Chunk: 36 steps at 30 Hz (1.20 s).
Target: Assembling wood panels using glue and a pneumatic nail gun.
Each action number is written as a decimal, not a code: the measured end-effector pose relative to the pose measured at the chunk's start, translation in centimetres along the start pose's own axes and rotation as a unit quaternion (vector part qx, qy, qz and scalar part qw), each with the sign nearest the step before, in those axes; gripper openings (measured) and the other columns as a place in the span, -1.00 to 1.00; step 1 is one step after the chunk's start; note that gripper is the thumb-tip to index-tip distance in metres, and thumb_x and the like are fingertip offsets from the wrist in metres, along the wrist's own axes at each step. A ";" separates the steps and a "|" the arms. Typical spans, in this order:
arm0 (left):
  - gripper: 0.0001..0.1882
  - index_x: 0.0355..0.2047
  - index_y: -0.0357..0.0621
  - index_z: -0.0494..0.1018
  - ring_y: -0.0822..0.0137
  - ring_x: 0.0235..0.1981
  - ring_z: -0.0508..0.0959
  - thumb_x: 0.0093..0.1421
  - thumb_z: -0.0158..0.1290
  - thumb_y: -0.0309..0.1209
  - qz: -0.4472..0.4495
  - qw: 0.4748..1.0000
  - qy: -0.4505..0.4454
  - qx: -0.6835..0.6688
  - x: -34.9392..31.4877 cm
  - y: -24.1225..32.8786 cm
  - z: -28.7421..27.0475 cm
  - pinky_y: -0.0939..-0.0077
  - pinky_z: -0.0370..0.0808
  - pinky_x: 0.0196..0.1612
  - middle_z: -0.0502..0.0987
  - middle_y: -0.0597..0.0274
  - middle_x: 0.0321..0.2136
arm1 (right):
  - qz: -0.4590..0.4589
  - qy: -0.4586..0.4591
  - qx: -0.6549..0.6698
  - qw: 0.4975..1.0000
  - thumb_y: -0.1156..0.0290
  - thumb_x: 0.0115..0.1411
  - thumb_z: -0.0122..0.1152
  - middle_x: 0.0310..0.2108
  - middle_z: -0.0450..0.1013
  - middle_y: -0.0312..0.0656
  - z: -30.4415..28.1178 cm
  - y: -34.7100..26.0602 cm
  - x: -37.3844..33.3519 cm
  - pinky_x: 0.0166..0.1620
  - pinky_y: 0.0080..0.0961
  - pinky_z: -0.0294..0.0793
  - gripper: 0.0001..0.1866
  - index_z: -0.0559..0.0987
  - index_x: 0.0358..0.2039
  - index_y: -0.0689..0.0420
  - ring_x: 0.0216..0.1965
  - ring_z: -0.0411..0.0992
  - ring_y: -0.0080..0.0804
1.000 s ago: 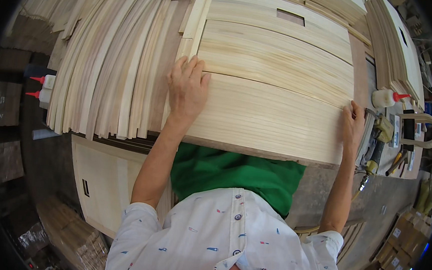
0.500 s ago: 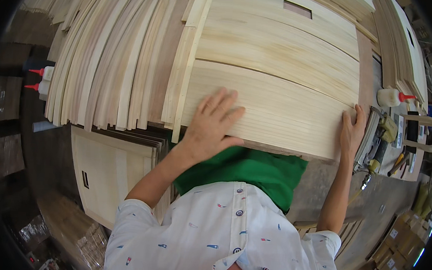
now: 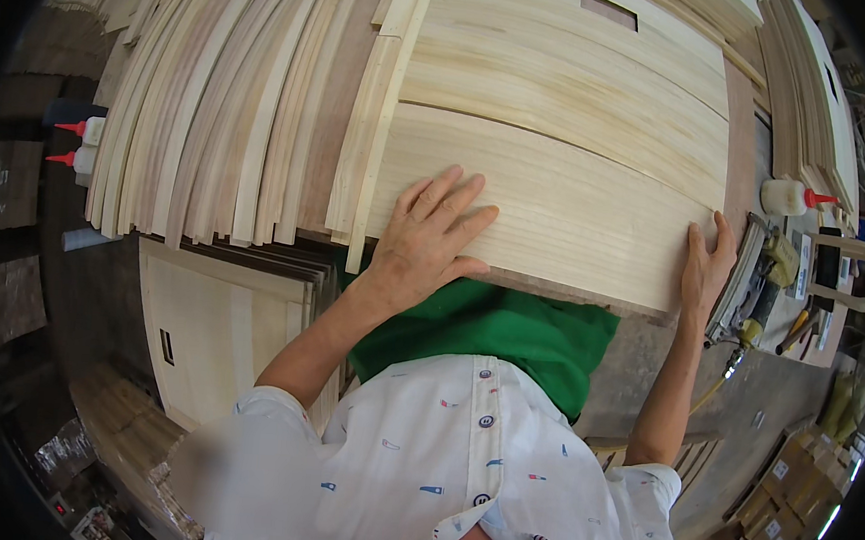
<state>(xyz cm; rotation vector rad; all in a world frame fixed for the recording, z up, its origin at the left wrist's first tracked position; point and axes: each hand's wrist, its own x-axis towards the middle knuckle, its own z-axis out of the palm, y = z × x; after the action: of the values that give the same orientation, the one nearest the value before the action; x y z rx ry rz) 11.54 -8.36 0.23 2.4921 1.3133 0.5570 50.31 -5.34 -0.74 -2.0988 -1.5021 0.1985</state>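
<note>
My left hand (image 3: 423,234) lies flat, fingers spread, on the left part of the nearest pale wooden board (image 3: 547,213). At that board's right end rests my right hand (image 3: 709,264), fingers stretched along the edge and thumb apart on the near side. A narrow dark gap separates this board from the middle wooden board (image 3: 564,109). Farther off lies a board with a rectangular cutout (image 3: 609,11). Along the boards' left ends runs a light wooden strip (image 3: 387,126).
Stacked wooden slats (image 3: 213,104) fill the left side. Panels (image 3: 218,325) stand below them. On the right are a white glue bottle with a red tip (image 3: 784,197), a nail gun (image 3: 779,259) with a hose, and a curved wooden piece (image 3: 864,270). Cardboard boxes (image 3: 789,476) sit lower right.
The whole view has shifted slightly. My left hand, a little blurred before, now lies still and sharp on the near board. My right hand stays at the board's right end.
</note>
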 end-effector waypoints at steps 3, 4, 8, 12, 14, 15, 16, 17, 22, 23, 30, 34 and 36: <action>-0.36 0.07 -0.09 0.43 0.03 0.27 0.18 0.04 0.11 0.00 0.001 1.000 0.007 -0.005 0.0 0.0 0.1 0.06 0.12 0.24 0.27 0.07 0.22 | 0.009 -0.011 -0.018 1.000 0.28 0.21 0.16 0.17 0.27 0.06 0.0 -0.3 0.1 0.27 -0.27 0.11 -0.50 0.41 0.09 0.29 0.23 0.17 -0.06; -0.36 0.07 -0.09 0.43 0.03 0.27 0.18 0.04 0.11 0.00 0.002 1.000 0.006 -0.005 0.0 0.0 0.1 0.06 0.12 0.24 0.27 0.07 0.22 | 0.005 -0.004 -0.020 1.000 0.26 0.22 0.16 0.17 0.27 0.07 0.1 0.0 0.0 0.27 -0.26 0.11 -0.50 0.41 0.09 0.29 0.24 0.16 -0.05; -0.36 0.06 -0.09 0.43 0.04 0.27 0.18 0.04 0.10 0.01 0.007 1.000 0.004 -0.002 0.1 -0.1 0.2 0.07 0.12 0.24 0.28 0.09 0.22 | -0.007 -0.002 -0.037 0.999 0.22 0.22 0.15 0.18 0.25 0.07 0.1 0.5 0.1 0.28 -0.24 0.10 -0.49 0.42 0.08 0.29 0.25 0.14 -0.03; -0.37 0.07 -0.08 0.43 0.04 0.27 0.18 0.05 0.09 0.02 0.008 1.000 -0.001 0.008 0.0 -0.2 0.1 0.07 0.11 0.24 0.28 0.11 0.22 | -0.012 -0.005 -0.043 0.999 0.21 0.23 0.15 0.19 0.25 0.07 0.1 0.2 -0.1 0.28 -0.24 0.09 -0.50 0.42 0.07 0.29 0.25 0.14 -0.02; -0.36 0.07 -0.08 0.43 0.04 0.27 0.18 0.04 0.09 0.02 0.010 1.000 0.001 0.009 0.0 -0.2 0.2 0.06 0.11 0.24 0.28 0.11 0.22 | -0.009 0.000 -0.041 0.999 0.21 0.23 0.14 0.19 0.24 0.07 0.1 0.1 -0.1 0.28 -0.23 0.08 -0.50 0.43 0.07 0.30 0.25 0.13 -0.02; -0.36 0.07 -0.07 0.43 0.04 0.27 0.18 0.04 0.10 0.02 0.011 1.000 0.003 0.010 0.1 -0.3 0.3 0.06 0.11 0.23 0.28 0.11 0.22 | -0.007 0.002 -0.042 0.999 0.21 0.23 0.14 0.19 0.24 0.07 0.1 0.0 -0.1 0.28 -0.23 0.08 -0.50 0.43 0.07 0.30 0.25 0.13 -0.02; -0.36 0.07 -0.07 0.43 0.04 0.27 0.18 0.04 0.10 0.02 0.014 1.000 0.002 0.010 0.2 -0.3 0.2 0.06 0.11 0.23 0.28 0.11 0.22 | -0.010 0.005 -0.043 0.999 0.22 0.22 0.15 0.18 0.25 0.08 0.1 -0.2 -0.1 0.27 -0.23 0.10 -0.51 0.43 0.06 0.30 0.24 0.15 -0.01; -0.37 0.06 -0.08 0.44 0.04 0.26 0.19 0.03 0.12 0.00 0.010 1.000 0.001 0.007 0.2 -0.3 0.3 0.06 0.11 0.23 0.29 0.11 0.22 | -0.011 0.010 -0.046 0.999 0.23 0.21 0.15 0.17 0.27 0.09 0.0 -0.2 -0.2 0.27 -0.23 0.11 -0.51 0.44 0.04 0.30 0.23 0.17 0.00; -0.42 0.02 -0.12 0.46 0.00 0.25 0.21 0.01 0.21 -0.12 -0.016 1.000 0.006 -0.008 0.7 0.4 -0.3 0.04 0.11 0.23 0.33 0.09 0.19 | -0.030 0.021 -0.065 0.997 0.27 0.17 0.18 0.12 0.32 0.12 -0.1 -0.1 0.2 0.24 -0.22 0.16 -0.54 0.47 0.00 0.31 0.18 0.23 0.04; -0.42 0.02 -0.12 0.46 0.00 0.25 0.21 0.01 0.21 -0.12 -0.003 1.000 0.008 -0.013 0.6 0.5 -0.3 0.04 0.11 0.23 0.33 0.09 0.19 | -0.038 0.026 -0.064 0.997 0.29 0.15 0.19 0.11 0.33 0.13 0.0 -0.2 0.3 0.23 -0.22 0.17 -0.54 0.48 -0.01 0.32 0.17 0.24 0.05; -0.42 0.00 -0.23 0.45 -0.07 0.26 0.18 -0.02 0.27 -0.25 -0.006 1.000 -0.003 -0.010 0.9 1.8 0.4 0.03 0.09 0.25 0.29 -0.03 0.20 | 0.005 0.055 -0.019 0.998 0.38 0.06 0.20 0.06 0.34 0.07 0.2 -0.8 0.5 0.16 -0.23 0.23 -0.60 0.52 -0.09 0.28 0.09 0.24 -0.01; -0.44 0.00 -0.25 0.45 -0.09 0.26 0.18 -0.01 0.26 -0.29 0.022 0.999 -0.012 -0.035 2.5 3.7 1.1 0.02 0.09 0.25 0.29 -0.03 0.20 | 0.011 0.047 -0.030 0.998 0.38 0.10 0.18 0.10 0.34 0.02 -0.2 -0.2 0.6 0.18 -0.25 0.23 -0.62 0.52 -0.06 0.24 0.10 0.27 -0.02; -0.45 0.00 -0.25 0.45 -0.09 0.26 0.17 -0.01 0.26 -0.31 0.043 0.998 -0.014 -0.048 3.2 4.6 1.7 0.02 0.09 0.25 0.29 -0.03 0.20 | 0.001 0.057 -0.030 0.998 0.39 0.11 0.17 0.10 0.34 0.01 0.1 -0.2 0.6 0.18 -0.26 0.23 -0.63 0.52 -0.06 0.24 0.11 0.26 -0.04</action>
<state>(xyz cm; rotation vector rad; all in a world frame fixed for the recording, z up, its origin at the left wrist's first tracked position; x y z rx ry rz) 17.28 -8.36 1.23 2.4769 1.1462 0.5889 50.33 -4.72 -0.67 -2.1220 -1.4543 0.0334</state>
